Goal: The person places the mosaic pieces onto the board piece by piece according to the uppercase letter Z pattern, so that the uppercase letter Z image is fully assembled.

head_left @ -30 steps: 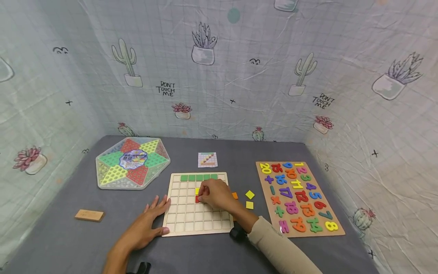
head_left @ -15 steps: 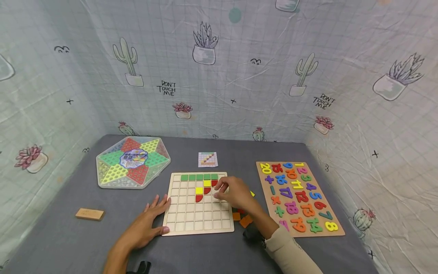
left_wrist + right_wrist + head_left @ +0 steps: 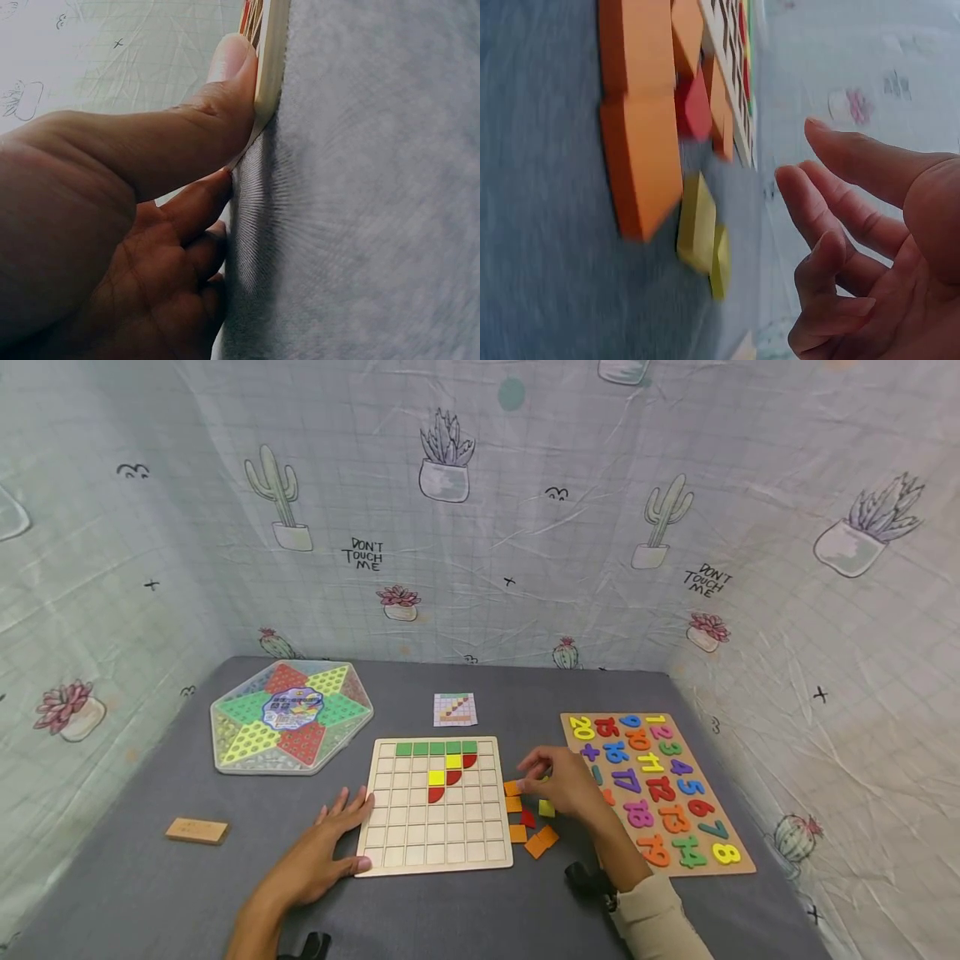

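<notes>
A wooden grid board (image 3: 405,837) lies on the grey table. In it sit a row of green square tiles (image 3: 438,748), yellow squares (image 3: 437,777) and red quarter-round tiles (image 3: 436,795) in a diagonal. My left hand (image 3: 318,858) rests at the board's left edge, fingers spread, its thumb (image 3: 231,60) against the near corner. To the right of the board, my right hand (image 3: 566,785) hovers over loose tiles; between its thumb and fingertips there is a gap with nothing in it. Below it are orange tiles (image 3: 641,165), a red tile (image 3: 694,105) and yellow tiles (image 3: 697,229).
A small pattern card (image 3: 454,710) lies behind the board. At the right is a number puzzle board (image 3: 591,835), partly covered by my right arm. A hexagonal game box (image 3: 292,717) is at the back left, with a small wooden block (image 3: 197,831) nearer me.
My right hand has let go of the red quarter-round tile in the grid and moved right, off the board, to above the loose tiles. The left hand stays in place.
</notes>
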A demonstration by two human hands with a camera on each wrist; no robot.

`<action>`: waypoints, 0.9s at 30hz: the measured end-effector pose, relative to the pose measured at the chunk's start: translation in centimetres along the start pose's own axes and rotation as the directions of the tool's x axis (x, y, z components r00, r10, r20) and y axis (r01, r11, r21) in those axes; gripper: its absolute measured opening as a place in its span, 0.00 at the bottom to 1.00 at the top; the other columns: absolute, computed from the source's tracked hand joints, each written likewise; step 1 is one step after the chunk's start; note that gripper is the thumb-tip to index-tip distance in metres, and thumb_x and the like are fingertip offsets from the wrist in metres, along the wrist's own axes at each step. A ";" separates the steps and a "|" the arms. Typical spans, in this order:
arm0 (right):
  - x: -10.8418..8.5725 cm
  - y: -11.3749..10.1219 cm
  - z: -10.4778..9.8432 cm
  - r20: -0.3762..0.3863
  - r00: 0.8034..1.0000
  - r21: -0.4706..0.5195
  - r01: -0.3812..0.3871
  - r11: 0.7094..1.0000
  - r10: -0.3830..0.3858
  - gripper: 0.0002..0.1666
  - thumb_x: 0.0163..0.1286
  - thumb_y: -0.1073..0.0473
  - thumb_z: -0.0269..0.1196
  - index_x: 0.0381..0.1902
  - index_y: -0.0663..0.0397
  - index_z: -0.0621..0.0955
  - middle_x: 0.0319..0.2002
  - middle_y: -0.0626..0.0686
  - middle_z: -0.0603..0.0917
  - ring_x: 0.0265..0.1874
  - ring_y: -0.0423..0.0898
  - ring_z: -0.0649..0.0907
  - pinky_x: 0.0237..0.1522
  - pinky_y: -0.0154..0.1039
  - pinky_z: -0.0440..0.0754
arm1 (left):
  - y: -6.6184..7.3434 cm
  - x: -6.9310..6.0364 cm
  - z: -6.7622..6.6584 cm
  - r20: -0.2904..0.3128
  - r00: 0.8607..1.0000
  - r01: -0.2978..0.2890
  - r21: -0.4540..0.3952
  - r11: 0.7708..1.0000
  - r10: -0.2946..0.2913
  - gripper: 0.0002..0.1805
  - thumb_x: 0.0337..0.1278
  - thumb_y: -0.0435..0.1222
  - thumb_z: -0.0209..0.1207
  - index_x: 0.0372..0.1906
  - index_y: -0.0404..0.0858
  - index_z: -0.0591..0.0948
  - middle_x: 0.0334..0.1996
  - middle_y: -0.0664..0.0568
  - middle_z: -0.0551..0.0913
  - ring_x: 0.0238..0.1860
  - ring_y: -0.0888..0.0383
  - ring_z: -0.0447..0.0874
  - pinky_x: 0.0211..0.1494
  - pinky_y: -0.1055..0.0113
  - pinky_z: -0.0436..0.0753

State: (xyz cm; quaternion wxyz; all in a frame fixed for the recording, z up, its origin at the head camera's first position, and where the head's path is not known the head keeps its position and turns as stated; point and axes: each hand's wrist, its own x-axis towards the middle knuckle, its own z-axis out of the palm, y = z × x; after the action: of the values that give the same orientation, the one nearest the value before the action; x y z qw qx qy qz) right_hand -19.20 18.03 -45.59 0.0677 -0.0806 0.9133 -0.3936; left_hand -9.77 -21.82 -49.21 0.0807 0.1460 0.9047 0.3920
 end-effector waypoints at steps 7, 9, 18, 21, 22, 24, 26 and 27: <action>-0.1 1.7 -1.5 -0.054 0.996 -0.071 -0.072 0.995 0.068 0.12 0.67 0.57 0.77 0.46 0.49 0.89 0.35 0.47 0.87 0.34 0.46 0.81 0.33 0.38 0.79 | 0.0 -0.1 0.1 -0.007 1.000 -0.001 -0.001 1.000 0.001 0.52 0.52 0.40 0.76 0.82 0.37 0.65 0.84 0.40 0.57 0.86 0.30 0.42 0.84 0.31 0.43; 0.0 2.2 -1.6 -0.072 0.994 -0.096 -0.094 0.991 0.087 0.12 0.66 0.57 0.78 0.46 0.48 0.89 0.35 0.47 0.88 0.34 0.46 0.82 0.34 0.39 0.79 | 0.0 -0.1 0.1 -0.010 1.000 -0.001 -0.007 1.000 0.001 0.52 0.52 0.41 0.76 0.82 0.37 0.65 0.84 0.40 0.57 0.86 0.31 0.42 0.85 0.34 0.41; 0.2 3.3 -1.5 -0.064 0.989 -0.184 -0.142 0.973 0.132 0.14 0.60 0.56 0.82 0.41 0.48 0.89 0.34 0.49 0.85 0.32 0.46 0.79 0.31 0.38 0.76 | -0.1 0.0 0.1 -0.012 1.000 0.000 -0.005 1.000 0.000 0.52 0.52 0.40 0.76 0.82 0.37 0.65 0.85 0.40 0.57 0.86 0.31 0.42 0.85 0.35 0.42; 0.3 3.3 -1.2 -0.071 0.986 -0.200 -0.163 0.966 0.152 0.14 0.60 0.56 0.82 0.39 0.48 0.88 0.33 0.49 0.83 0.30 0.46 0.78 0.31 0.37 0.74 | -0.2 -0.1 0.2 -0.016 1.000 -0.005 -0.008 1.000 0.005 0.52 0.52 0.40 0.76 0.82 0.37 0.65 0.85 0.40 0.57 0.86 0.31 0.42 0.89 0.48 0.37; 0.3 3.3 -1.1 -0.074 0.985 -0.202 -0.168 0.965 0.156 0.13 0.59 0.56 0.82 0.38 0.47 0.87 0.32 0.49 0.83 0.30 0.46 0.78 0.31 0.37 0.73 | -0.2 -0.1 0.2 -0.017 1.000 -0.008 -0.010 1.000 0.008 0.52 0.52 0.40 0.76 0.82 0.37 0.65 0.85 0.40 0.57 0.86 0.31 0.43 0.90 0.53 0.35; 0.3 3.2 -0.9 -0.075 0.984 -0.194 -0.175 0.965 0.163 0.13 0.59 0.57 0.82 0.36 0.47 0.86 0.31 0.49 0.82 0.30 0.46 0.78 0.31 0.37 0.73 | -0.2 -0.1 0.2 -0.020 1.000 -0.011 -0.016 1.000 0.011 0.52 0.52 0.41 0.76 0.82 0.37 0.65 0.85 0.40 0.57 0.86 0.30 0.43 0.90 0.60 0.32; 0.4 3.3 -0.7 -0.073 0.984 -0.178 -0.173 0.969 0.162 0.14 0.59 0.58 0.82 0.36 0.47 0.85 0.31 0.49 0.82 0.30 0.46 0.78 0.33 0.37 0.74 | -0.2 -0.1 0.2 -0.022 1.000 -0.014 -0.022 1.000 0.013 0.52 0.52 0.40 0.76 0.82 0.37 0.65 0.84 0.40 0.57 0.86 0.30 0.42 0.90 0.57 0.33; 0.4 3.3 -0.6 -0.070 0.985 -0.169 -0.166 0.972 0.156 0.14 0.59 0.59 0.82 0.35 0.47 0.85 0.31 0.49 0.82 0.31 0.46 0.78 0.34 0.37 0.75 | -0.2 -0.1 0.2 -0.022 1.000 -0.013 -0.026 1.000 0.013 0.52 0.52 0.40 0.76 0.82 0.37 0.65 0.84 0.40 0.57 0.86 0.30 0.42 0.90 0.53 0.34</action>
State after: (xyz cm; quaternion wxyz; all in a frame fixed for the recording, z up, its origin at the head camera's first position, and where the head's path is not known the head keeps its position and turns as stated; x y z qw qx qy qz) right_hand -20.05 20.58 -47.61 0.0662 -0.0008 0.9492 -0.3076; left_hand -9.63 -21.89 -49.44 0.0703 0.1467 0.8994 0.4058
